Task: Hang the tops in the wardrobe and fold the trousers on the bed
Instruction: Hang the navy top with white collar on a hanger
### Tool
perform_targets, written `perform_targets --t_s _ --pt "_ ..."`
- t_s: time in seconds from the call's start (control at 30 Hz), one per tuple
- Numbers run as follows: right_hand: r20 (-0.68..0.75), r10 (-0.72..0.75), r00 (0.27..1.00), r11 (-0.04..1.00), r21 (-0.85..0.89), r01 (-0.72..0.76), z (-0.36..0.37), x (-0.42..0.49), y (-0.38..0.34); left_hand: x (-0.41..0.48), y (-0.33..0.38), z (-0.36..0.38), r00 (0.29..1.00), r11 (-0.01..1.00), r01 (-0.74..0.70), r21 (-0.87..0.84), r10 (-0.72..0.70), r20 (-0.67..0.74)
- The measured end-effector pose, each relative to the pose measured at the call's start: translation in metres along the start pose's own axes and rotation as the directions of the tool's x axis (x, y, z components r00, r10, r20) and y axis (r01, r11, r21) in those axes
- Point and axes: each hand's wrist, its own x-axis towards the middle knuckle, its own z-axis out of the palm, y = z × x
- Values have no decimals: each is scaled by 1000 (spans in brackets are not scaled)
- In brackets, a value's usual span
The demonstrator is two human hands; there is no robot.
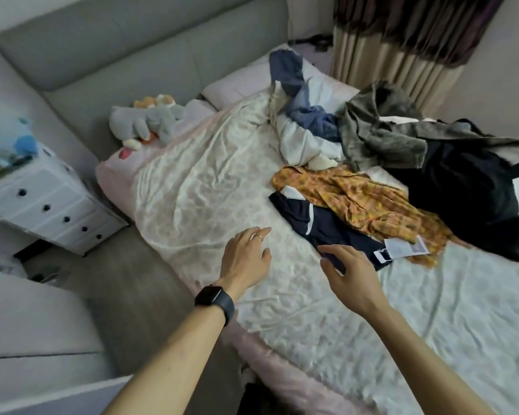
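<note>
Both hands are out over the bed [207, 181], palms down, holding nothing. L hand [246, 253]: fingers loosely spread and relaxed over bare crumpled sheet, a thin ring [260, 236] on one finger, and a black smartwatch [215, 301] on the wrist, screen dark.

R hand [351, 274]: fingers spread and slightly bent. The tips overlap the near edge of a navy garment w/ white side stripe [321, 226]. Whether they touch the cloth or hover just above it is hard to tell from this angle.

Just beyond the R fingertips a white paper tag [405, 248] lies on the navy piece's hem. It carries print, but too small and blurred to read. No brand is legible anywhere.

Past the navy piece, further from the R fingers, an orange-yellow plaid garment [363, 199] is spread in a crumple, partly over the navy one. Beyond and to the right of that is a black garment [468, 187], w/ an olive-grey garment [381, 130] thrown across its top. Far ahead of the R fingers a blue-and-white garment [306, 124] is heaped by the pillow [231, 88]. All the clothes lie loose on the bed, none folded.

Well ahead of the L fingers, grey plush toys [147, 121] sit at the padded headboard [117, 40]. Off to the left of the L hand, beside the bed, stands a white drawer unit [48, 205]. Striped curtains [402, 40] hang at the far right.
</note>
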Motion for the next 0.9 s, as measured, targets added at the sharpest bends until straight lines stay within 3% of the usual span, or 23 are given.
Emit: perform_targets --t_s 0.3,0.5,0.73,0.9 --pt "76 180 981 976 -136 -169 48 120 48 141 -69 54 986 991 9 131 -30 164" --pt "211 370 905 920 -219 -326 132 222 83 233 -140 118 951 971 12 239 -85 298" --pt "173 325 930 924 -269 -273 203 359 93 259 -186 179 953 939 -59 339 -48 298" --pt "141 342 929 869 -424 -256 222 378 100 261 -190 185 950 925 -66 375 -57 306"
